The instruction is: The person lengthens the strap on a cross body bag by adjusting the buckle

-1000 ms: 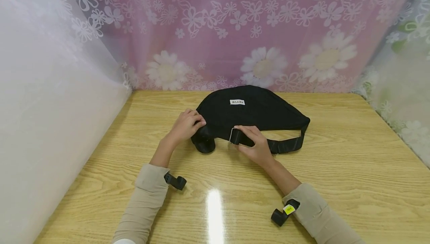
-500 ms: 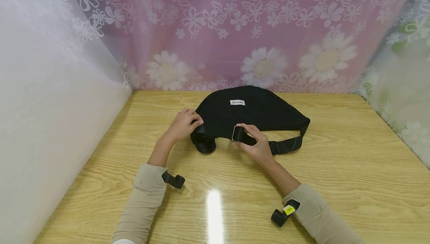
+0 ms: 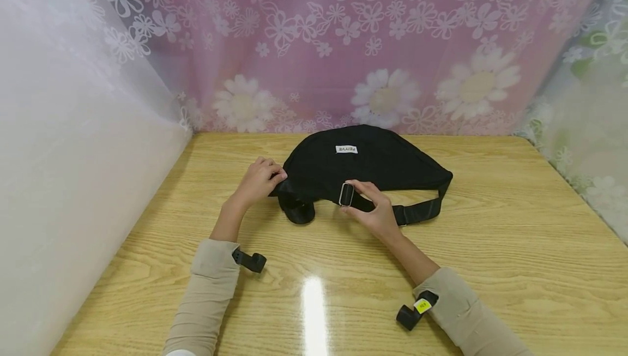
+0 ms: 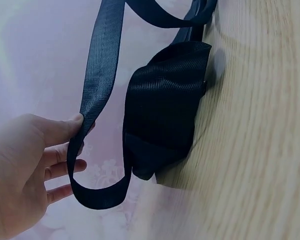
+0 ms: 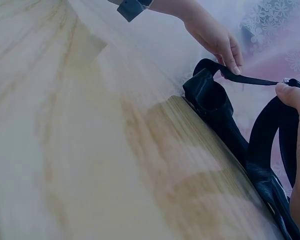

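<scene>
A black waist bag [image 3: 363, 162] with a small white label lies toward the back of the table. My left hand [image 3: 257, 181] pinches the bag's black strap [image 4: 101, 65] between thumb and fingers, off the bag's left corner. In the left wrist view the strap bends into a loop below the thumb. With thumb and fingertips, my right hand [image 3: 374, 211] holds the strap's metal slide buckle [image 3: 346, 194] at the bag's front edge. The right wrist view has the strap stretched between both hands. A rolled part of the strap [image 3: 299, 213] hangs at the bag's left end.
The wooden table [image 3: 314, 258] extends in front of the bag and to both sides. A pink flowered curtain [image 3: 314, 45] hangs right behind it, and a whitish sheet [image 3: 88, 127] borders the left. The strap's right loop [image 3: 422, 211] lies beside my right hand.
My left hand has moved left, drawing a stretch of strap out past the bag's corner. The buckle in my right hand has turned to face the head camera more; that hand barely shifted.
</scene>
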`<state>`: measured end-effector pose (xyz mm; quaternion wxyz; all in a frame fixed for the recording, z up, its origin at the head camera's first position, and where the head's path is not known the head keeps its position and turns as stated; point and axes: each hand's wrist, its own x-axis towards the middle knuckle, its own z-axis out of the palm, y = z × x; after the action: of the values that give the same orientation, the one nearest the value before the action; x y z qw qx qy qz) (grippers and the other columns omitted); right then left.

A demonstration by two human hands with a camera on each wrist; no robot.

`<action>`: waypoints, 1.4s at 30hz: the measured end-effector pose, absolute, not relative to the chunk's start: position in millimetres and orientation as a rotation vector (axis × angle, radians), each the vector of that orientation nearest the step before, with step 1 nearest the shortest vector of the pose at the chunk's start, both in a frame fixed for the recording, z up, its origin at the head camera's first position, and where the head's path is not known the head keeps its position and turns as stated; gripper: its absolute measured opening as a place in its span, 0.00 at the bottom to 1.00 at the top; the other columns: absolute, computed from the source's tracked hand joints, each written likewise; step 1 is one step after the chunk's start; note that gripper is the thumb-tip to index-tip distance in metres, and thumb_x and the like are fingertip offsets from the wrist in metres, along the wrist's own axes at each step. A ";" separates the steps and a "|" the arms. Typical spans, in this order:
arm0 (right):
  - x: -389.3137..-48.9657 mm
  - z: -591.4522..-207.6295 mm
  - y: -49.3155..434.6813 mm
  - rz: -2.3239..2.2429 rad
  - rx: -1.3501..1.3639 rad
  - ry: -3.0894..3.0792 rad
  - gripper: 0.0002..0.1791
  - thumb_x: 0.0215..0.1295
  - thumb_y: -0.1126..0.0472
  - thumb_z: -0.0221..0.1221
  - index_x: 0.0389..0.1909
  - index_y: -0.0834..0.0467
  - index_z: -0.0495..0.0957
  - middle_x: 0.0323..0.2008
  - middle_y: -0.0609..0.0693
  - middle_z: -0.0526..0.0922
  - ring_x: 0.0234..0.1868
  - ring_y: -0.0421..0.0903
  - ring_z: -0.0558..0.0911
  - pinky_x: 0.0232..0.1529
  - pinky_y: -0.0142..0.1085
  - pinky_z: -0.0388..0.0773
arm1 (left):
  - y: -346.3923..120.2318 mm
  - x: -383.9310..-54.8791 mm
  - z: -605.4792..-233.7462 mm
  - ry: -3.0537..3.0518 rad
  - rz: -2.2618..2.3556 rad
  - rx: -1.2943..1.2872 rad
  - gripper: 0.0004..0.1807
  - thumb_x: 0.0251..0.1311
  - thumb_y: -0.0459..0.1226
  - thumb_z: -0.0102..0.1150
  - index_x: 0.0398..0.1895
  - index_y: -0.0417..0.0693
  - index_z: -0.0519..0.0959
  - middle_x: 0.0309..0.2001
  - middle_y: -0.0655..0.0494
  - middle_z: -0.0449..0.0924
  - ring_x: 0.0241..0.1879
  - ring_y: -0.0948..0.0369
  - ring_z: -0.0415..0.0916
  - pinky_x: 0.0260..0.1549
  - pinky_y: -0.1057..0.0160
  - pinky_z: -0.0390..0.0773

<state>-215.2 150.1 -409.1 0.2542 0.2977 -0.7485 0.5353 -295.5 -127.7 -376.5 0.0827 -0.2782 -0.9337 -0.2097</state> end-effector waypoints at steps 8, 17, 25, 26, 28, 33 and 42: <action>-215.3 -410.2 150.1 1.424 0.830 -2.040 0.30 0.39 0.80 0.68 0.49 0.74 0.74 0.44 0.64 0.76 0.49 0.46 0.73 0.51 0.30 0.67 | -132.4 -299.0 -377.4 -2.794 -0.623 -0.809 0.13 0.65 0.41 0.52 0.40 0.41 0.81 0.40 0.49 0.74 0.41 0.53 0.64 0.44 0.54 0.65; -215.5 -410.6 150.0 1.385 0.847 -2.046 0.30 0.39 0.79 0.69 0.49 0.74 0.74 0.43 0.63 0.77 0.46 0.53 0.74 0.51 0.29 0.67 | -128.8 -298.1 -380.5 -2.845 -0.534 -0.761 0.13 0.65 0.41 0.51 0.40 0.41 0.81 0.42 0.47 0.74 0.45 0.50 0.65 0.46 0.51 0.65; -216.3 -410.5 150.3 1.371 0.841 -2.065 0.30 0.41 0.78 0.68 0.50 0.73 0.73 0.45 0.62 0.77 0.48 0.50 0.73 0.52 0.29 0.66 | -98.7 -281.0 -368.4 -2.749 -0.448 -0.901 0.14 0.66 0.43 0.50 0.46 0.46 0.79 0.48 0.50 0.73 0.53 0.52 0.64 0.54 0.51 0.61; -216.3 -411.0 150.1 1.369 0.845 -2.068 0.30 0.41 0.78 0.68 0.51 0.73 0.73 0.45 0.62 0.76 0.48 0.50 0.73 0.52 0.29 0.65 | -93.2 -278.0 -366.7 -2.715 -0.464 -0.961 0.15 0.66 0.44 0.50 0.48 0.47 0.78 0.49 0.51 0.73 0.54 0.53 0.63 0.55 0.51 0.61; -216.9 -410.8 150.1 1.349 0.854 -2.078 0.30 0.42 0.78 0.68 0.51 0.73 0.73 0.45 0.62 0.76 0.48 0.51 0.72 0.53 0.30 0.65 | -82.4 -272.8 -364.7 -2.659 -0.486 -1.080 0.18 0.65 0.46 0.50 0.52 0.47 0.76 0.52 0.52 0.72 0.55 0.54 0.63 0.56 0.53 0.60; -224.3 -418.7 153.4 1.289 0.878 -2.096 0.30 0.42 0.78 0.68 0.51 0.73 0.72 0.45 0.63 0.75 0.47 0.55 0.72 0.53 0.32 0.65 | -60.9 -263.3 -370.2 -2.628 -0.430 -1.234 0.28 0.59 0.54 0.54 0.58 0.49 0.71 0.56 0.54 0.69 0.56 0.57 0.62 0.56 0.56 0.60; -239.9 -442.1 160.7 1.237 0.906 -2.094 0.34 0.44 0.73 0.70 0.57 0.65 0.71 0.49 0.56 0.75 0.50 0.52 0.71 0.54 0.35 0.66 | -47.3 -260.5 -385.0 -2.517 -0.362 -1.228 0.32 0.52 0.52 0.63 0.58 0.47 0.72 0.52 0.53 0.73 0.52 0.57 0.67 0.52 0.59 0.66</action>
<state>-239.9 160.7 -442.1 0.2696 0.3362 -0.7769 0.4590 -260.5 -47.3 -385.0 0.1583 -0.4293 -0.8802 -0.1264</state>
